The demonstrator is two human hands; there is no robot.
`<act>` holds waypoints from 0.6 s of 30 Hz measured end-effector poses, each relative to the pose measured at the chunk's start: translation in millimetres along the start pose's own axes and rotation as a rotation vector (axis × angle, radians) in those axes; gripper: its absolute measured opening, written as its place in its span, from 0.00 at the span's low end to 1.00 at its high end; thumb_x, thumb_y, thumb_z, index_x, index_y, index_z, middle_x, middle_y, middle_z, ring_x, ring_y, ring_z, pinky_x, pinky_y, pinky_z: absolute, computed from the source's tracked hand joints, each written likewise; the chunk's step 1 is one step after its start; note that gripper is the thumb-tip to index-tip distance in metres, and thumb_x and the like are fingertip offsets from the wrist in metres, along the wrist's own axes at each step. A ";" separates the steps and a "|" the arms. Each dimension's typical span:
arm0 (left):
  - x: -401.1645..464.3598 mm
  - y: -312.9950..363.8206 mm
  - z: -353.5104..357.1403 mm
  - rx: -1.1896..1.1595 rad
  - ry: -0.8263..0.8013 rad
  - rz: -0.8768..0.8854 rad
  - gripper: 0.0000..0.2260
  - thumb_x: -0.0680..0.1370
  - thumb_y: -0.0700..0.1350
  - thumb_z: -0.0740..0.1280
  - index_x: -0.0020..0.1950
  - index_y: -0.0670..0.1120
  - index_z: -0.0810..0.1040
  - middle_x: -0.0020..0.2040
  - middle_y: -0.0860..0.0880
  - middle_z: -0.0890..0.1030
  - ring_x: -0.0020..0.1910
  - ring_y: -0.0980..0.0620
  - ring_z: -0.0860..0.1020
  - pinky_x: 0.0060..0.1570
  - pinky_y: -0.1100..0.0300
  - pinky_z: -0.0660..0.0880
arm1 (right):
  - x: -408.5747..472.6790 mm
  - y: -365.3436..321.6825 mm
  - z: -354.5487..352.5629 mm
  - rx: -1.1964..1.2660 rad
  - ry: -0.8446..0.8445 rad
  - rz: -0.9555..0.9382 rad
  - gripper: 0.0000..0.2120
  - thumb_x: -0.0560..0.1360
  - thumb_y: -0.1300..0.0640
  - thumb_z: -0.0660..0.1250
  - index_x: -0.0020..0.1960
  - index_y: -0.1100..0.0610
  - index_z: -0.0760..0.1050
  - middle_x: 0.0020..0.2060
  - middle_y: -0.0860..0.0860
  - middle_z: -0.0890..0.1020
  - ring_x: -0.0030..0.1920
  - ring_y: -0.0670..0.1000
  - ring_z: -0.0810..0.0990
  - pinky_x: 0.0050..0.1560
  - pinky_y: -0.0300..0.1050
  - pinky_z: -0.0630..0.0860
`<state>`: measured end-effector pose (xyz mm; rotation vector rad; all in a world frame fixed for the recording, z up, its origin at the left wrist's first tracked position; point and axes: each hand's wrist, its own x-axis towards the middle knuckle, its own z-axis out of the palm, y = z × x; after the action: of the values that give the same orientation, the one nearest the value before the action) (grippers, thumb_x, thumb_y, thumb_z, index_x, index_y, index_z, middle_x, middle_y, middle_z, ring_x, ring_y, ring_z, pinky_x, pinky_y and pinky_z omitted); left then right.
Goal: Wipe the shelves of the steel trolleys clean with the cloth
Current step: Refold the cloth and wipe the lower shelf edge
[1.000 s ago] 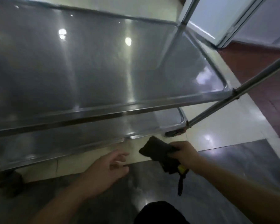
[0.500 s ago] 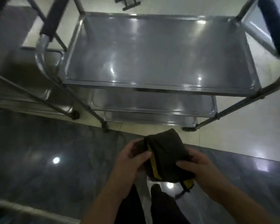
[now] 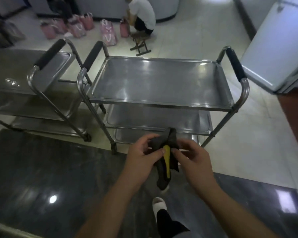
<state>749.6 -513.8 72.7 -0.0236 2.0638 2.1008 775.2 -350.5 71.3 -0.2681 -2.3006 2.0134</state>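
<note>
A dark cloth with a yellow edge (image 3: 167, 157) hangs between my hands, in front of the trolley and above the floor. My left hand (image 3: 141, 155) pinches its left side and my right hand (image 3: 191, 160) pinches its right side. Straight ahead stands a three-shelf steel trolley (image 3: 162, 100) with black-padded handles at both ends; its top shelf is bare and shiny. A second steel trolley (image 3: 33, 93) stands to its left, partly cut off by the frame edge.
A person in white (image 3: 141, 14) crouches on the far floor beside several pink bags (image 3: 108, 32) and a small folding stool (image 3: 141, 47). A pale cabinet (image 3: 279, 54) stands at the right. My foot in a white shoe (image 3: 159, 205) is on dark polished floor.
The view has pulled back and up from close under the shelves to standing height. My left hand came in and took hold of the cloth, which both hands now hold and unfold.
</note>
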 end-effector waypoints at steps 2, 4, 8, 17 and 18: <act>-17.8 -6.1 7.6 0.017 -0.012 0.038 0.17 0.71 0.41 0.75 0.51 0.63 0.81 0.50 0.56 0.85 0.50 0.58 0.82 0.44 0.66 0.78 | -21.0 2.5 -8.9 -0.079 0.102 -0.062 0.09 0.76 0.64 0.69 0.48 0.51 0.82 0.41 0.45 0.85 0.42 0.46 0.84 0.42 0.40 0.80; -31.0 -11.2 21.3 0.055 -0.028 0.075 0.19 0.73 0.38 0.74 0.50 0.65 0.81 0.49 0.58 0.84 0.49 0.60 0.82 0.44 0.65 0.78 | -39.6 1.4 -21.4 -0.130 0.168 -0.079 0.09 0.76 0.62 0.68 0.45 0.49 0.82 0.38 0.45 0.85 0.40 0.46 0.83 0.42 0.42 0.80; -53.2 -8.0 68.6 0.121 -0.065 0.119 0.18 0.75 0.39 0.72 0.51 0.64 0.80 0.48 0.60 0.84 0.49 0.61 0.81 0.46 0.64 0.78 | -69.3 -5.9 -60.1 -0.182 0.220 -0.063 0.09 0.76 0.61 0.68 0.46 0.48 0.83 0.38 0.45 0.85 0.41 0.46 0.83 0.44 0.48 0.81; -43.2 1.4 221.9 0.160 -0.183 0.146 0.15 0.78 0.40 0.69 0.56 0.60 0.82 0.49 0.59 0.85 0.49 0.59 0.83 0.49 0.64 0.79 | -62.5 16.5 -185.8 0.015 0.380 -0.046 0.07 0.77 0.61 0.68 0.49 0.54 0.84 0.41 0.48 0.85 0.45 0.49 0.84 0.47 0.56 0.82; -36.3 0.5 246.4 0.173 -0.189 0.137 0.14 0.79 0.40 0.68 0.57 0.58 0.83 0.49 0.57 0.85 0.49 0.58 0.83 0.50 0.63 0.80 | -55.1 24.0 -206.7 0.047 0.398 -0.026 0.06 0.77 0.61 0.68 0.50 0.55 0.84 0.42 0.49 0.85 0.45 0.49 0.84 0.47 0.54 0.82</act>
<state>816.1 -274.1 85.3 0.3373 2.1755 1.9044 866.2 -155.6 79.4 -0.5738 -1.9986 1.8003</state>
